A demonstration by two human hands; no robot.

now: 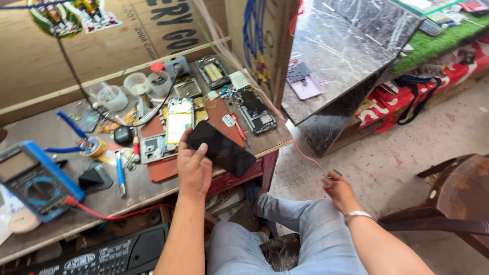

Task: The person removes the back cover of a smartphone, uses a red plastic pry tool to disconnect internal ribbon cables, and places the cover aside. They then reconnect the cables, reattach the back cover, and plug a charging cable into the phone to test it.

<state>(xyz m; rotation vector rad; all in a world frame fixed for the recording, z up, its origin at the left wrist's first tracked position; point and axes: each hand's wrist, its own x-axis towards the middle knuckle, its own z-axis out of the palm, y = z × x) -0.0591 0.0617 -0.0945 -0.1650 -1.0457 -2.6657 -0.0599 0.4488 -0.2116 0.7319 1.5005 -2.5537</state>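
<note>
Left hand is up over the bench edge, fingers curled around the lower end of a black phone, thumb laid flat across its dark glass. The phone sticks out from that hand toward two o'clock, tilted, its far corner hanging just past the bench edge. Right hand sits low at four o'clock from the phone, well apart from it, hovering above the knee of the jeans, fingertips pinched on a thin pink wire that runs up toward the bench corner; a silver bracelet rings the wrist. Just beyond the phone, at eleven o'clock from the left hand, lies an opened phone frame with a pale yellow panel, resting on a red mat. At one o'clock from the phone, another stripped phone body lies dark and open, with a red-handled tool between them. Far out at nine o'clock, a blue multimeter sits on the bench, its red lead trailing along the front edge. A blue-handled screwdriver lies between meter and mat. At three o'clock, across the floor, a brown chair stands.
</note>
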